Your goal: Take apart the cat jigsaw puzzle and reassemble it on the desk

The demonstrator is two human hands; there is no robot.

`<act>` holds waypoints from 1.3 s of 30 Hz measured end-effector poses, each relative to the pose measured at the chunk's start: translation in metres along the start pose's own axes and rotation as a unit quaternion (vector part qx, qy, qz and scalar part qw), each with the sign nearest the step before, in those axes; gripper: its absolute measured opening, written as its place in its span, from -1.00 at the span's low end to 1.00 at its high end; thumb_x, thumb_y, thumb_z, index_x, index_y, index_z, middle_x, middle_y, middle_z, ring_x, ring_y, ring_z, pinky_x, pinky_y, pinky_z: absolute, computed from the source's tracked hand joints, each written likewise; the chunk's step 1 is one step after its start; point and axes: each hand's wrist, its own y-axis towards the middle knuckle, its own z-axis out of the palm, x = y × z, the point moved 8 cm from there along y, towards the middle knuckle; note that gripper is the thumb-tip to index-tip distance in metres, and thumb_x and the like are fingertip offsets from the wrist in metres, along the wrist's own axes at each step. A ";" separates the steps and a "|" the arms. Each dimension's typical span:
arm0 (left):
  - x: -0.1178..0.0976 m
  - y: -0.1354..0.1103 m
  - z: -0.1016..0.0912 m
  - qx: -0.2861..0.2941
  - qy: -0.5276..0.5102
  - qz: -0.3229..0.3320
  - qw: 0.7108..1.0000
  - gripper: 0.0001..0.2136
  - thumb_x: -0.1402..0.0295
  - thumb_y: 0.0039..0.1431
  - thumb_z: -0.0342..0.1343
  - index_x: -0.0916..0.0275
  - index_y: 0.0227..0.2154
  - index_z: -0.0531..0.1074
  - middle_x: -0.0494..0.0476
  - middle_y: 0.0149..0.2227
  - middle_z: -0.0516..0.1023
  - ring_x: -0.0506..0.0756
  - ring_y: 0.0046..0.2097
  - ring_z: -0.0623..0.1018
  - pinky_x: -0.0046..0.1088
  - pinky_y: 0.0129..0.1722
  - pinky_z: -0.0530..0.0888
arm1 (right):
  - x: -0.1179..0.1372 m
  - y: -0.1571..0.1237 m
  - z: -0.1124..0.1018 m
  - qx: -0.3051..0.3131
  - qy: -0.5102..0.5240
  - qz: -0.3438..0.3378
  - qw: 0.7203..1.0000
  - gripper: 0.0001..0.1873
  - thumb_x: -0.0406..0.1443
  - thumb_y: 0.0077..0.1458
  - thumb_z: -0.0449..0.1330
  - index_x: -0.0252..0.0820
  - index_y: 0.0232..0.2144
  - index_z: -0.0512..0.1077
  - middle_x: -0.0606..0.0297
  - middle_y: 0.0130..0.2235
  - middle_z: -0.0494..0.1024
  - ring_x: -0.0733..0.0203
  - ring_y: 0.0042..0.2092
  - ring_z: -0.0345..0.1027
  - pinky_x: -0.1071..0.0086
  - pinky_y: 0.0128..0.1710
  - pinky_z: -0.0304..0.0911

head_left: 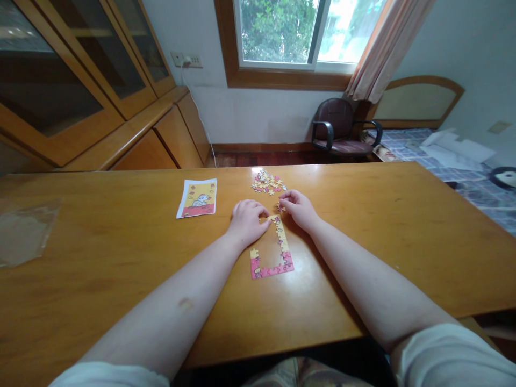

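Observation:
A partly joined jigsaw puzzle border (pixel 288 260) lies flat on the table, pink along the near side and yellow up the right side. At its far left end, my left hand (pixel 246 221) rests with bent fingers, thumb and forefinger closed on a yellow edge piece that they mostly cover. My right hand (pixel 299 208) is just beyond the far right corner, pinching a small puzzle piece (pixel 281 207) at its fingertips. Past both hands sits a heap of loose puzzle pieces (pixel 266 183). A reference picture (pixel 197 199) of a white cartoon animal lies left of my left hand.
The wooden table (pixel 387 215) spreads under everything. A clear plastic bag (pixel 26 231) lies at its left side. Beyond the table stand a wooden cabinet (pixel 141 134), an office chair (pixel 338 126) and a bed (pixel 475 177).

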 end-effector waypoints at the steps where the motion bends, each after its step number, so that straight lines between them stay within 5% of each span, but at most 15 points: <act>1: 0.000 0.000 0.000 -0.001 0.001 0.002 1.000 -0.88 0.21 0.08 0.18 0.10 -0.39 0.54 0.09 -0.22 0.57 0.21 -0.04 0.44 -0.14 0.02 0.30 | 0.000 0.000 0.000 -0.001 -0.002 0.000 1.000 -0.72 -0.13 -0.10 0.25 -0.15 -0.37 0.34 0.43 -0.50 0.43 0.33 -0.48 0.27 0.42 -0.46 0.14; 10: 0.002 0.001 0.002 0.004 0.004 -0.004 1.000 -0.88 0.24 0.11 0.15 0.11 -0.39 0.54 0.10 -0.22 0.57 0.21 -0.06 0.45 -0.15 0.00 0.33 | 0.019 -0.010 -0.002 0.003 -0.121 -0.066 0.990 -0.66 -0.03 0.09 0.14 -0.14 -0.53 0.33 0.35 -0.52 0.46 0.25 -0.43 0.31 0.37 -0.35 0.20; 18: 0.001 0.000 0.002 -0.006 0.010 0.003 1.000 -0.88 0.24 0.11 0.14 0.12 -0.40 0.53 0.10 -0.25 0.57 0.21 -0.08 0.46 -0.16 -0.02 0.34 | 0.030 -0.020 0.017 0.093 -0.276 -0.108 0.951 -0.67 -0.10 0.18 0.10 -0.16 -0.52 0.42 0.33 -0.47 0.53 0.25 -0.41 0.32 0.39 -0.32 0.16; 28: 0.000 0.001 0.002 -0.003 0.006 -0.003 1.000 -0.88 0.24 0.12 0.14 0.13 -0.39 0.52 0.11 -0.25 0.57 0.21 -0.07 0.46 -0.18 -0.01 0.34 | 0.032 -0.021 0.020 0.109 -0.288 -0.124 0.943 -0.71 -0.15 0.19 0.09 -0.16 -0.48 0.44 0.32 -0.43 0.56 0.24 -0.38 0.37 0.39 -0.28 0.19; 34: 0.024 -0.002 -0.023 -0.026 -0.004 -0.092 0.995 -0.83 0.32 0.16 0.04 0.16 -0.29 0.53 0.11 -0.23 0.57 0.17 -0.13 0.49 -0.30 -0.09 0.37 | 0.033 -0.016 -0.004 -0.012 -0.239 -0.129 0.962 -0.65 -0.10 0.21 0.04 -0.15 -0.50 0.42 0.31 -0.45 0.55 0.20 -0.33 0.40 0.36 -0.24 0.21; 39: 0.044 -0.008 -0.038 0.051 0.004 -0.145 0.988 -0.79 0.26 0.17 0.01 0.13 -0.25 0.52 0.08 -0.37 0.55 0.14 -0.29 0.51 -0.39 -0.34 0.34 | 0.023 -0.007 -0.027 -0.095 -0.224 -0.092 0.965 -0.68 -0.12 0.18 0.04 -0.16 -0.49 0.41 0.32 -0.46 0.53 0.18 -0.34 0.38 0.34 -0.24 0.20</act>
